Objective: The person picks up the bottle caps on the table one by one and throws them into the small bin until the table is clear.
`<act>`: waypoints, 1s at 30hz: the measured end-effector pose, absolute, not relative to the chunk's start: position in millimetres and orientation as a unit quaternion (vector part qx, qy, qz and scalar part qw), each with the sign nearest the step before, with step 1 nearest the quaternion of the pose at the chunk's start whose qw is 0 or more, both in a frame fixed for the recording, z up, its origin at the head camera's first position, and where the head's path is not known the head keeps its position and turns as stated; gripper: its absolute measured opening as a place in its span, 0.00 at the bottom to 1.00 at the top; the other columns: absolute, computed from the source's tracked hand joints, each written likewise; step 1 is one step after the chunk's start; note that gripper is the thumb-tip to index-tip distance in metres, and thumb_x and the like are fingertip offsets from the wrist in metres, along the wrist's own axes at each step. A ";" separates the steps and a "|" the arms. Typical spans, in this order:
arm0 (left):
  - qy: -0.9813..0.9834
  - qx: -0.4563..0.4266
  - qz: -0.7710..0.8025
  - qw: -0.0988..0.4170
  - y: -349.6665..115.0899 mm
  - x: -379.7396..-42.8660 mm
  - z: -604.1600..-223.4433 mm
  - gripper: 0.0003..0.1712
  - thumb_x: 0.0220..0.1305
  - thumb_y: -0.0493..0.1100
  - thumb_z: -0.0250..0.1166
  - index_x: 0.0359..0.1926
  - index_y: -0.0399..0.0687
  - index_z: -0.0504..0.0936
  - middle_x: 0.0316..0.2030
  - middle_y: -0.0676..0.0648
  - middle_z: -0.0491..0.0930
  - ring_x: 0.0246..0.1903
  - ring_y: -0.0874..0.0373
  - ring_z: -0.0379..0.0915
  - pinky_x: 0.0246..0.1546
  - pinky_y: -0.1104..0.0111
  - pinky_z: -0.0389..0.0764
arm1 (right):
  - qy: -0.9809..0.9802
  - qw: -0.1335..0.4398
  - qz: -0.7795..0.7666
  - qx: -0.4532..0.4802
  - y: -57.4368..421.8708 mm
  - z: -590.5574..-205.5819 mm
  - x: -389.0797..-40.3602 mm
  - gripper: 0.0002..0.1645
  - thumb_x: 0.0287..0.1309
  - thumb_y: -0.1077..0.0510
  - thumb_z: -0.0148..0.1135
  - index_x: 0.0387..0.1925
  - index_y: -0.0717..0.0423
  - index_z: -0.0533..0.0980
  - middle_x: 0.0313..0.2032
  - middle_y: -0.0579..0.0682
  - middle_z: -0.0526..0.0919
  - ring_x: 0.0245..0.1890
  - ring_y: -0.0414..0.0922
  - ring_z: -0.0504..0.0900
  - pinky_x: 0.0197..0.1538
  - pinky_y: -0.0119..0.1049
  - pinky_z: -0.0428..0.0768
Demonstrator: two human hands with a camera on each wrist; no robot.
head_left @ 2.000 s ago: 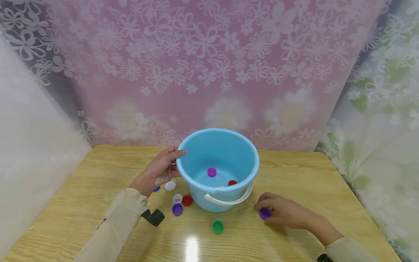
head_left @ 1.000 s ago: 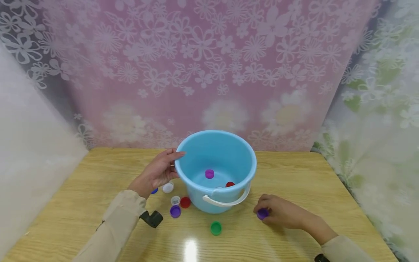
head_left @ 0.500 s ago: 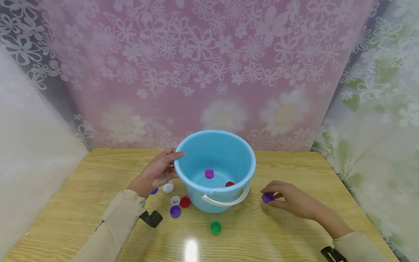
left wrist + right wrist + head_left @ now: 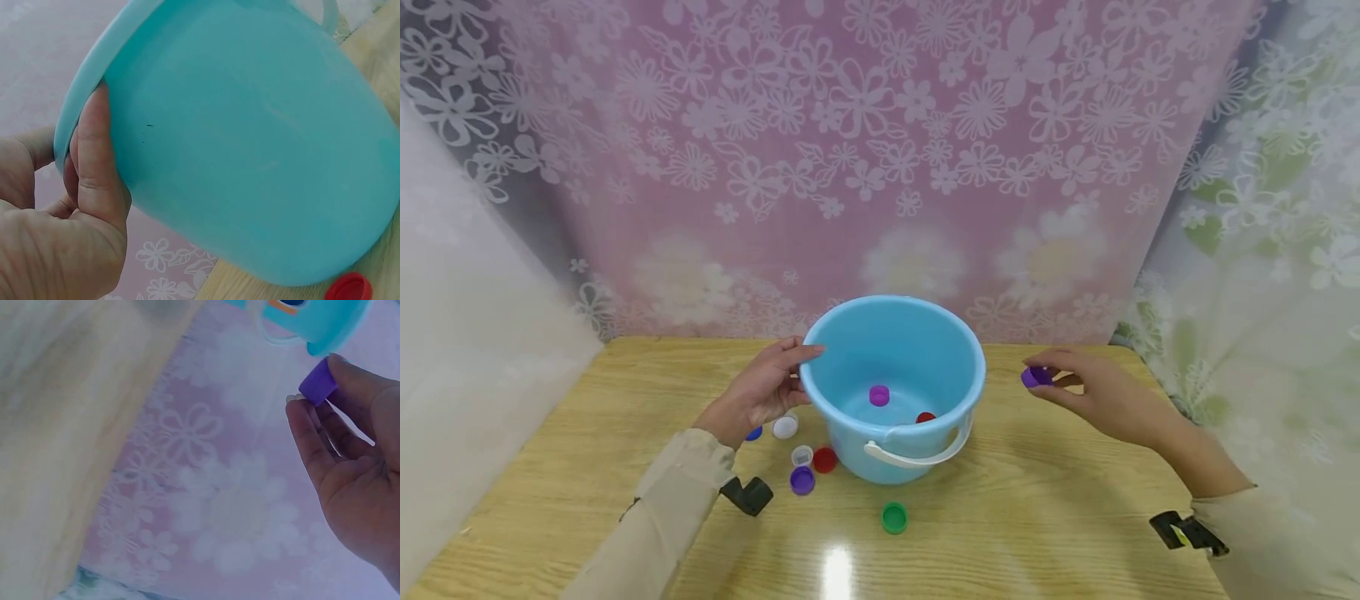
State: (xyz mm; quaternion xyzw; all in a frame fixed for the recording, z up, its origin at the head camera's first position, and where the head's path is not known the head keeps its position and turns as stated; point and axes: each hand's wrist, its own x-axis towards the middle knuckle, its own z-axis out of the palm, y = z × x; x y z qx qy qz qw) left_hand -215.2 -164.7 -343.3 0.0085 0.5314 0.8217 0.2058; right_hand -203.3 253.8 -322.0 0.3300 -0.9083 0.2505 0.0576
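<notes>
A light blue bucket (image 4: 880, 454) stands on the wooden table with its white handle (image 4: 910, 458) hanging at the front. My left hand (image 4: 763, 387) grips the bucket's left rim, thumb over the edge; in the left wrist view, fingers (image 4: 94, 150) press the outer wall under the rim. My right hand (image 4: 1101, 396) pinches a purple bottle cap (image 4: 1036, 377) in the air, right of the bucket and apart from it. In the right wrist view the purple cap (image 4: 317, 382) sits between thumb and fingertips. Inside the bucket lie a magenta cap (image 4: 879, 395) and a red cap (image 4: 927, 417).
Left of the bucket's base lie a red cap (image 4: 824, 459), another purple cap (image 4: 802, 480), a clear-white cap (image 4: 802, 456), a white cap (image 4: 786, 427) and a partly hidden blue cap (image 4: 754, 433). A green cap (image 4: 894, 517) lies in front. A floral curtain (image 4: 880, 167) hangs behind the table.
My right hand has lifted the purple cap off the table, moving up, away and slightly right. My left hand stays on the bucket's rim, and the bucket and other caps have not moved.
</notes>
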 end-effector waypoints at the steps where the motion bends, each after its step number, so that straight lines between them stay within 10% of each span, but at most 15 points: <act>1: 0.534 0.009 0.820 0.206 -164.8 -215.6 -343.1 0.09 0.71 0.40 0.56 0.41 0.41 0.64 0.23 0.45 0.74 0.16 0.58 0.77 0.19 0.72 0.81 | -0.907 0.071 0.249 0.333 253.8 -316.5 -204.8 0.20 0.62 0.60 0.62 0.55 0.60 0.75 0.47 0.50 0.78 0.40 0.44 0.81 0.42 0.36 0.83; 10: 0.537 0.004 0.818 0.205 -166.4 -215.9 -341.7 0.10 0.70 0.40 0.57 0.42 0.42 0.63 0.26 0.43 0.77 0.19 0.56 0.80 0.19 0.70 0.82 | -0.886 0.143 0.254 0.360 232.0 -270.4 -217.3 0.22 0.58 0.65 0.65 0.55 0.61 0.75 0.46 0.49 0.77 0.40 0.44 0.80 0.44 0.30 0.82; 30: 0.545 -0.004 0.815 0.198 -163.3 -215.1 -342.0 0.09 0.70 0.39 0.56 0.43 0.42 0.64 0.25 0.44 0.73 0.16 0.58 0.78 0.19 0.72 0.82 | -0.880 0.017 0.195 0.433 139.8 -272.8 -244.7 0.23 0.59 0.53 0.66 0.55 0.54 0.76 0.50 0.48 0.77 0.47 0.44 0.78 0.48 0.40 0.81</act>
